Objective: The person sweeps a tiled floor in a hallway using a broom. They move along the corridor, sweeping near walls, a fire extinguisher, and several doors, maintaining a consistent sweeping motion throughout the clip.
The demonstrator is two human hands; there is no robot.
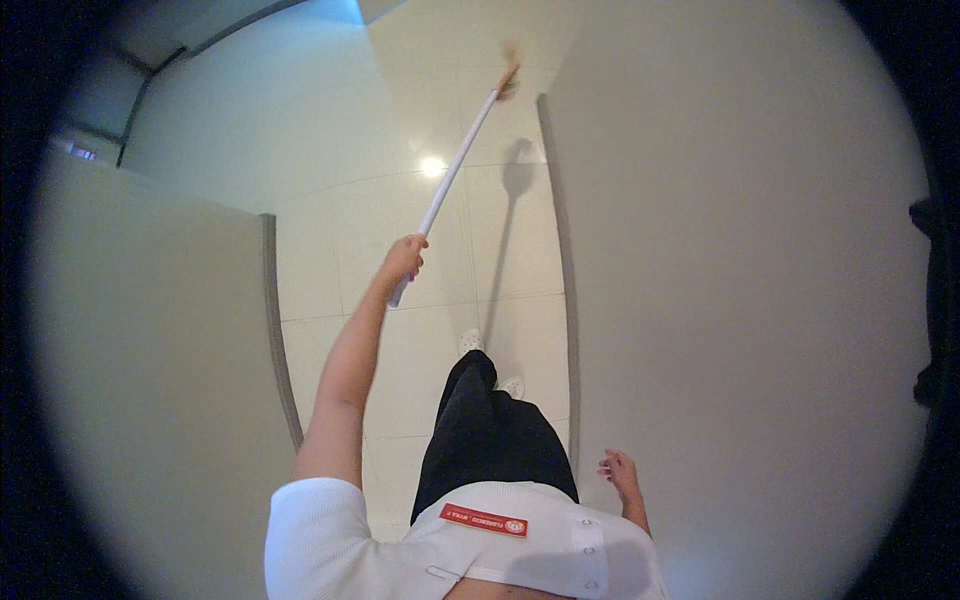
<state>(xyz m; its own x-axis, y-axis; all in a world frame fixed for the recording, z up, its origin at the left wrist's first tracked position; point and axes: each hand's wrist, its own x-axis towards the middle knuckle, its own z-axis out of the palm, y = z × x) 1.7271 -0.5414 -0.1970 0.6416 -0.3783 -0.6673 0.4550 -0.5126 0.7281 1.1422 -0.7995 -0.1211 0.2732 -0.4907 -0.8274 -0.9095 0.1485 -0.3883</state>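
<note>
My left hand is closed around the lower part of a white pole, at the end of an outstretched arm. From there the pole slants up and to the right. At its far end is a brown bristled brush head, partly blurred; I cannot tell whether it touches the floor or the wall. My right hand hangs by my right side in front of the wall, fingers apart and loosely bent, with nothing in it.
Glossy cream floor tiles run between a left wall and a right wall. Grey skirting edges the right wall. My white perforated clogs stand on the tiles. A dark-framed structure is at the upper left.
</note>
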